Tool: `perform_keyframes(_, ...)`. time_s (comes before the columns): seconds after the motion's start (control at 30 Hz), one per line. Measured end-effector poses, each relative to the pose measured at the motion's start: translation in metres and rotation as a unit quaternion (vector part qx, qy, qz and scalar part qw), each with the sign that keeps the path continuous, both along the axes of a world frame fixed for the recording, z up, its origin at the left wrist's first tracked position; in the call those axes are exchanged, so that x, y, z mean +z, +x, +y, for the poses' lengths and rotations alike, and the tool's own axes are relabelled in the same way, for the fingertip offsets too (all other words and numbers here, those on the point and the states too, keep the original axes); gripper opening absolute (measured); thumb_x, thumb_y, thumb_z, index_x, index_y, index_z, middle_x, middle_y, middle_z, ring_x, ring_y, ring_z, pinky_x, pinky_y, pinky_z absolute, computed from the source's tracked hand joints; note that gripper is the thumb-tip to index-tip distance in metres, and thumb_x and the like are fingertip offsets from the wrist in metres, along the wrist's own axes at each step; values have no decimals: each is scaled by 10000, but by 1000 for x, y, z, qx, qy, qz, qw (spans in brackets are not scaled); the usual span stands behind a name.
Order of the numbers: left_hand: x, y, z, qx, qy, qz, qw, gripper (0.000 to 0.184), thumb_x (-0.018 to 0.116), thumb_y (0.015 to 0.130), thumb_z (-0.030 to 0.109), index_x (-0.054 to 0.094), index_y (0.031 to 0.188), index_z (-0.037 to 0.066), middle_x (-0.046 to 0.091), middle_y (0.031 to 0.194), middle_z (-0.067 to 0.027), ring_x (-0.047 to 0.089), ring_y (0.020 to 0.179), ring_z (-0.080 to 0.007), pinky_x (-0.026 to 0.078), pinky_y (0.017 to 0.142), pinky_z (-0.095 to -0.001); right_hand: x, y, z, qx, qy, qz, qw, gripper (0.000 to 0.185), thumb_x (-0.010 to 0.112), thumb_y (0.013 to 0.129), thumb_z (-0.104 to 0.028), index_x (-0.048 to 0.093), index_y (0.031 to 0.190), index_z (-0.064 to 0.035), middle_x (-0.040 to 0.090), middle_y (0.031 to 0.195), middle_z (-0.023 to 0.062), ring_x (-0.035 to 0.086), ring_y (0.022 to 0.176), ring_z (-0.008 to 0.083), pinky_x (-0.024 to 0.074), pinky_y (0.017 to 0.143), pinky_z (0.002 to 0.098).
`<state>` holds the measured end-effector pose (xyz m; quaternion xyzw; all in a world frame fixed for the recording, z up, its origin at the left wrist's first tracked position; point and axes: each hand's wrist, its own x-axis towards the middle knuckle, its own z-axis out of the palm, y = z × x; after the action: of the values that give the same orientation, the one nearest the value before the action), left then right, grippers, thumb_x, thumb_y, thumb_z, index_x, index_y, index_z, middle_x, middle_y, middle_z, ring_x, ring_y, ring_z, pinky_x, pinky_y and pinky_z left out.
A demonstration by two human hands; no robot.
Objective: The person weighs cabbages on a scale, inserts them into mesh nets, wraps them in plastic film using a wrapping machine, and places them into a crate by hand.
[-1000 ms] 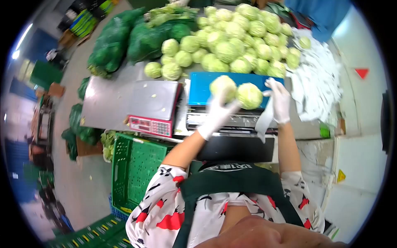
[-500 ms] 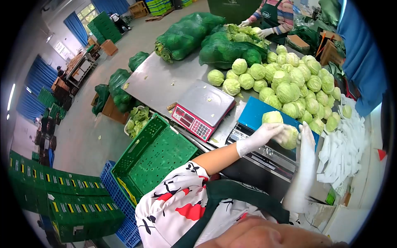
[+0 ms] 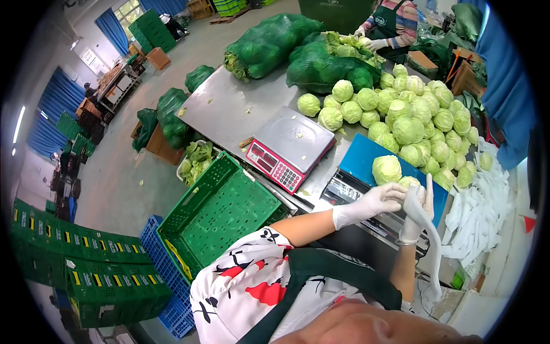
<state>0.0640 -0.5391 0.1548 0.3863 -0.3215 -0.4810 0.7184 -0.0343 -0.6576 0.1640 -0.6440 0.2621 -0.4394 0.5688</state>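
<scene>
1. Presently, I judge sideways room lies toward the scale (image 3: 295,137).
2. Left hand (image 3: 366,205): fingers half-curled beside the strip; grip, cannot tell.
3. Cabbage (image 3: 387,170) sits on the blue platform (image 3: 358,153), near its edge, the smaller cabbage (image 3: 408,182) just beside. Likely firm, fairly heavy, prone to roll, leaves tearable; I'd cup its widest part.
4. Right hand (image 3: 410,228): partly closed on the limp white strip (image 3: 438,252), one finger raised.

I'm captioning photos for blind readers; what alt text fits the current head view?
A white-gloved right hand holds a pale strip, the left hand close beside it, near two cabbages on a blue surface. Nearby: cabbage heap, scale, green crate.
</scene>
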Motion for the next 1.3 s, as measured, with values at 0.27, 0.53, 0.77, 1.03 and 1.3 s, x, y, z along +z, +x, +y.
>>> perform_keyframes(0.27, -7, 0, 10, 8, 27, -11, 1000, 175, 617, 978, 195, 648, 1070, 50, 637, 1047, 4, 553, 994, -62, 443, 886, -246, 3, -19, -11, 46, 94, 32, 994, 477, 547, 1006, -138, 441, 1428, 59, 643, 1162, 150, 648, 939, 177, 526, 844, 311)
perform_keyframes(0.53, 4, 22, 24, -37, -53, 254, 965, 182, 523, 1031, 243, 562, 1067, 69, 541, 803, 36, 525, 683, -63, 445, 611, -216, -12, -52, 14, 321, 414, -55, 850, 699, 698, 893, -282, 416, 1410, 95, 657, 1197, 144, 625, 1042, 182, 475, 940, 306)
perform_keyframes(0.77, 32, -6, 44, -239, 230, -52, 942, 378, 469, 1044, 289, 553, 1319, 43, 677, 1066, -43, 622, 888, -113, 518, 761, -259, 17, -77, -13, 281, 86, -89, 952, 317, 533, 1006, -267, 598, 1103, 28, 647, 1048, 130, 633, 947, 234, 493, 871, 375)
perform_keyframes(1.03, -16, 27, 60, -42, -36, 156, 986, 529, 378, 1068, 378, 472, 1411, -14, 625, 1251, -93, 611, 951, -88, 518, 775, -244, -83, -121, -26, 112, 70, -33, 991, 396, 473, 940, -193, 570, 1227, 61, 644, 1131, 130, 632, 977, 231, 507, 872, 348)
perform_keyframes(1.3, -50, 55, 69, 8, 253, -132, 958, 365, 678, 921, 152, 654, 1241, -21, 701, 1138, -108, 636, 945, -105, 508, 838, -248, -67, -97, -3, -11, 75, 186, 980, 211, 727, 837, -115, 567, 739, -20, 543, 724, -40, 439, 670, 71, 388, 604, 261)
